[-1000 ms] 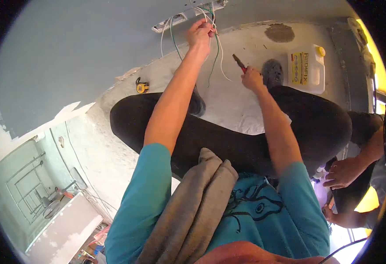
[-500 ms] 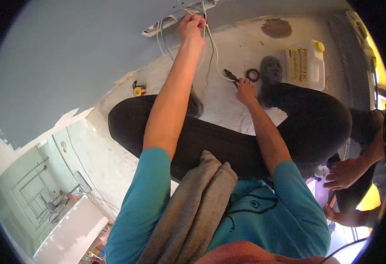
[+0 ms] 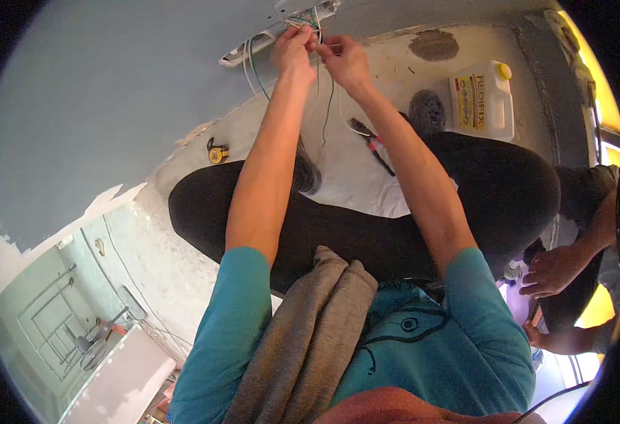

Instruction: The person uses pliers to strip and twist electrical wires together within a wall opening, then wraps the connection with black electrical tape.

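Observation:
At the slotted wall opening [image 3: 253,49], my left hand [image 3: 296,55] pinches white wire close to where it leaves the wall. Beside it, my right hand [image 3: 345,62] has its fingertips closed on a white wire too. A green wire [image 3: 327,116] hangs below the hands, and another green wire [image 3: 255,67] loops out of the opening to their left. On the floor below my right hand lie pliers [image 3: 373,147] with red handles, and the loose white wire [image 3: 343,113] trails down to their jaws.
A yellow-and-black tape measure [image 3: 217,152] lies left of my knee. A white jug [image 3: 483,102] with a yellow cap stands beyond my right shoe [image 3: 427,112]. At the right edge are another person's hands [image 3: 551,272]. A grey cloth [image 3: 310,325] hangs over my front.
My right hand has let go of the pliers, leaving them on the floor, and has risen to the wires beside my left hand. The black tape roll is now hidden behind my right forearm.

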`<action>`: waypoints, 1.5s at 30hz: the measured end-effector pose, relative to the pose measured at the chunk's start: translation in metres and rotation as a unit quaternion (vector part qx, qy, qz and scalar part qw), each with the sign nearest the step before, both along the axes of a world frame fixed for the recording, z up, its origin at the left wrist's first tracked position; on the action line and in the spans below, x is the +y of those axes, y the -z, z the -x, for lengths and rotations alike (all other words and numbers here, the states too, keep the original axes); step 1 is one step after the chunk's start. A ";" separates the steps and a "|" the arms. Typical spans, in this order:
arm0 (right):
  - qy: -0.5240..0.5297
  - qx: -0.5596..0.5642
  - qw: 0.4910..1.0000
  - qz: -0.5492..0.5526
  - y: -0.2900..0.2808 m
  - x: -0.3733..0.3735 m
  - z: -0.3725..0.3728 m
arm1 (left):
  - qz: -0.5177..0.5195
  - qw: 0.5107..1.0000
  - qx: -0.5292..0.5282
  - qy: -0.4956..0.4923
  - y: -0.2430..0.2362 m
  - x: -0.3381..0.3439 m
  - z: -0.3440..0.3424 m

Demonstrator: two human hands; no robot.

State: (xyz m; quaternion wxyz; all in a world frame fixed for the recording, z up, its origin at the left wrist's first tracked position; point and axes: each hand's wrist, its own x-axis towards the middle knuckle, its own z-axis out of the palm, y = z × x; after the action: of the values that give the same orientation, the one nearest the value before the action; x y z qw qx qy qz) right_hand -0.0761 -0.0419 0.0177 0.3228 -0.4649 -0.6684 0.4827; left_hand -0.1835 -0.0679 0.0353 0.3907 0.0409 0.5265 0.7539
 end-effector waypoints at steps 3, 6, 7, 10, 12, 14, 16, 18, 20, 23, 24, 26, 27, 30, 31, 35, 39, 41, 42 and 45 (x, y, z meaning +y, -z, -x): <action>0.060 0.044 0.996 0.058 0.006 0.002 0.017 | 0.005 1.000 0.013 0.024 -0.005 -0.002 0.004; 0.044 0.001 0.998 0.049 0.021 0.011 0.011 | 0.010 0.999 0.015 0.030 -0.006 0.002 -0.004; 0.045 -0.001 0.998 0.048 0.022 0.013 0.008 | 0.009 0.999 0.013 0.031 -0.005 0.002 -0.005; -0.006 0.000 1.000 0.011 0.008 0.005 0.010 | -0.026 0.998 0.018 0.060 0.003 -0.006 0.009; -0.022 0.060 0.990 0.125 -0.003 0.007 0.001 | 0.009 1.000 -0.008 0.012 0.005 -0.003 0.005; -0.008 0.043 0.998 0.043 0.017 0.031 -0.009 | 0.002 1.000 0.002 0.008 0.001 0.009 -0.006; -0.002 0.027 0.999 -0.032 0.022 0.041 -0.014 | 0.003 1.000 0.014 -0.004 0.002 0.014 -0.012; 0.007 0.040 0.999 0.036 0.009 0.034 -0.012 | 0.030 0.998 0.041 -0.024 0.007 0.010 -0.007; -0.007 0.060 0.997 0.053 -0.002 0.031 -0.012 | 0.020 0.999 0.040 -0.027 0.012 0.010 -0.003; -0.030 0.122 0.985 0.122 -0.008 0.031 -0.009 | 0.011 0.998 0.049 -0.025 0.017 0.012 0.001; -0.042 0.164 0.970 0.175 -0.007 0.032 -0.009 | 0.011 0.998 0.060 -0.021 0.018 0.013 0.001; -0.054 0.183 0.963 0.192 -0.004 0.035 -0.006 | 0.011 0.998 0.062 -0.029 0.019 0.016 -0.001; -0.065 0.204 0.954 0.210 -0.002 0.035 -0.006 | 0.012 0.997 0.065 -0.037 0.018 0.016 -0.003; -0.071 0.198 0.959 0.190 -0.001 0.033 -0.006 | 0.003 0.996 0.083 -0.025 0.017 0.015 -0.003; -0.072 0.198 0.959 0.191 0.000 0.033 -0.005 | 0.005 0.996 0.083 -0.026 0.017 0.014 -0.004; -0.076 0.195 0.965 0.160 0.007 0.036 -0.003 | -0.014 0.994 0.083 -0.071 0.013 0.018 -0.013; -0.030 0.217 0.965 0.142 0.000 0.033 0.002 | 0.009 0.991 0.103 -0.091 0.011 0.020 -0.013; -0.022 0.214 0.968 0.132 -0.003 0.036 0.002 | 0.021 0.990 0.102 -0.092 0.008 0.020 -0.016; -0.014 0.211 0.970 0.121 -0.003 0.037 0.002 | 0.033 0.990 0.100 -0.093 0.007 0.020 -0.018; -0.003 0.202 0.975 0.090 -0.001 0.041 0.002 | 0.048 0.986 0.136 -0.089 0.006 0.019 -0.018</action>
State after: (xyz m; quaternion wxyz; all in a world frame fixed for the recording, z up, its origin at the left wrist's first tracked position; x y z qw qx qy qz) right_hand -0.0785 -0.0004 0.0184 0.4067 -0.3834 -0.5449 0.6251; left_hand -0.1658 -0.0487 0.0295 0.2485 0.0771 0.6117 0.7471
